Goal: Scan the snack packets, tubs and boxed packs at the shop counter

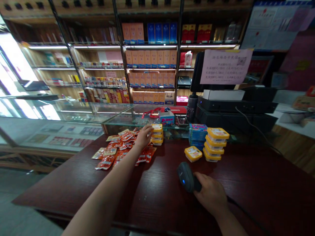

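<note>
My left hand reaches across the table to a small stack of yellow-lidded plastic tubs. Its fingers are bent against the left edge of the top tub, and part of the grip is hidden. Below and around this wrist lie many orange-red snack packets in a loose heap. In my right hand is a dark handheld barcode scanner with a blue light, held above the table. Beyond the scanner, a single yellow-lidded tub sits beside a taller tub stack.
Blue patterned boxes are stacked behind the single tub. An open colourful carton stands on the glass counter. A black bottle and a monitor with a pink notice are at the back right. The scanner's cable trails right.
</note>
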Available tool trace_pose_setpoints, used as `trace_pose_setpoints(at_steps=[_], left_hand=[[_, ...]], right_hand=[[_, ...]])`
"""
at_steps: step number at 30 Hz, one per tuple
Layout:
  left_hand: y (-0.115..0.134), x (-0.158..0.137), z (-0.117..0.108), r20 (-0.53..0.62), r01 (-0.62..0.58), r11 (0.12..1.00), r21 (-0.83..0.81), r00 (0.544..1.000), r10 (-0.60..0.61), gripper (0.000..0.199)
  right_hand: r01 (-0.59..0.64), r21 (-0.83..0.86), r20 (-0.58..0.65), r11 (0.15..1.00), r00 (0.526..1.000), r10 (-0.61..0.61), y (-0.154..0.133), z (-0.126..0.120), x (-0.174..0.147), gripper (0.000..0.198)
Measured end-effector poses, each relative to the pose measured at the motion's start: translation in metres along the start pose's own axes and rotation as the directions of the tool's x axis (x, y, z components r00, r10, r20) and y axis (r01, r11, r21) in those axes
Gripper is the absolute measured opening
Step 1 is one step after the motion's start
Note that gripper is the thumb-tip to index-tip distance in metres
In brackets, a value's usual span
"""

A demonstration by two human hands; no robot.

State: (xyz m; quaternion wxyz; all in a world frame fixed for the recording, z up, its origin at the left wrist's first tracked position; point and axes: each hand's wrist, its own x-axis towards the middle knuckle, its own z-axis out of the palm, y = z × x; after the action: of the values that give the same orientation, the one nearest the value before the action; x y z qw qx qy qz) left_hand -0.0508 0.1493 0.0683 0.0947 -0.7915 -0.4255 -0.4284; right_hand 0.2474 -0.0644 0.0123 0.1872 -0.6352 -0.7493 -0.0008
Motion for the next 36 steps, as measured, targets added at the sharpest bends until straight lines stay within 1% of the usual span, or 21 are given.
trace_pose_setpoints(at_steps=[3,6,8,11,12,14,15,16,18,20,22,24,26,29,32,34,36], left_hand=[[0.003,0.003,-0.002,0.019,0.036,0.999,0.039,0.999,-0.037,0.021],[0.009,0.005,-0.004,0.037,0.040,0.995,0.095,0.998,-0.044,0.021],[0.017,0.003,-0.005,0.012,0.041,0.989,0.146,0.999,-0.043,0.023],[0.039,-0.005,-0.001,-0.043,0.025,0.985,0.172,0.999,-0.018,0.027],[0.049,-0.009,0.001,-0.034,0.001,0.988,0.152,0.999,0.004,0.027],[0.072,-0.018,0.008,0.048,-0.078,0.995,0.069,0.996,0.075,0.025],[0.083,-0.022,0.013,0.116,-0.126,0.992,0.013,0.986,0.124,0.025],[0.094,-0.026,0.018,0.188,-0.174,0.984,-0.047,0.966,0.179,0.025],[0.114,-0.032,0.030,0.309,-0.250,0.956,-0.156,0.906,0.288,0.026],[0.128,-0.033,0.044,0.371,-0.295,0.931,-0.215,0.857,0.357,0.028],[0.138,-0.031,0.057,0.394,-0.325,0.916,-0.237,0.830,0.396,0.032],[0.145,-0.027,0.070,0.413,-0.351,0.902,-0.252,0.803,0.428,0.031],[0.150,-0.023,0.078,0.438,-0.370,0.898,-0.239,0.784,0.439,0.025],[0.154,-0.021,0.083,0.474,-0.389,0.913,-0.126,0.785,0.400,0.015],[0.154,-0.025,0.076,0.488,-0.388,0.921,-0.046,0.796,0.360,0.011],[0.150,-0.029,0.067,0.496,-0.382,0.924,-0.038,0.795,0.349,0.010],[0.143,-0.035,0.057,0.487,-0.351,0.936,-0.037,0.811,0.323,0.013]], right_hand=[[0.005,0.003,-0.010,1.000,1.000,-0.004,0.001,0.001,0.000,0.033],[0.007,0.005,-0.024,1.000,1.000,-0.007,0.003,0.002,0.001,0.032],[0.012,0.009,-0.034,1.000,0.999,-0.011,0.003,0.002,0.001,0.031],[0.013,0.017,-0.018,1.000,1.000,-0.012,0.003,-0.001,0.003,0.028],[0.012,0.018,-0.003,1.000,1.000,-0.012,0.003,-0.003,0.003,0.027],[0.005,0.017,0.022,1.000,1.000,-0.005,0.001,-0.008,0.001,0.026],[0.001,0.016,0.031,1.000,1.000,-0.002,0.001,-0.010,0.000,0.025],[0.000,0.014,0.037,1.000,0.999,-0.001,0.000,-0.012,-0.001,0.024],[0.007,0.013,0.032,1.000,0.999,-0.007,-0.001,-0.016,-0.005,0.023],[0.012,0.009,0.023,1.000,1.000,-0.013,-0.002,-0.018,-0.007,0.023],[0.011,0.002,0.024,1.000,1.000,-0.011,-0.002,-0.018,-0.008,0.022],[0.010,-0.001,0.034,1.000,0.999,-0.010,-0.002,-0.019,-0.008,0.020],[0.010,0.002,0.036,1.000,0.999,-0.010,-0.001,-0.019,-0.007,0.020],[0.001,0.005,0.046,1.000,0.999,-0.001,-0.001,-0.020,-0.006,0.021],[0.002,0.001,0.052,1.000,0.999,-0.002,0.001,-0.020,-0.006,0.022],[0.006,0.003,0.041,1.000,0.999,-0.006,0.002,-0.020,-0.007,0.025],[0.009,0.009,0.036,1.000,0.999,-0.009,0.002,-0.020,-0.007,0.027]])
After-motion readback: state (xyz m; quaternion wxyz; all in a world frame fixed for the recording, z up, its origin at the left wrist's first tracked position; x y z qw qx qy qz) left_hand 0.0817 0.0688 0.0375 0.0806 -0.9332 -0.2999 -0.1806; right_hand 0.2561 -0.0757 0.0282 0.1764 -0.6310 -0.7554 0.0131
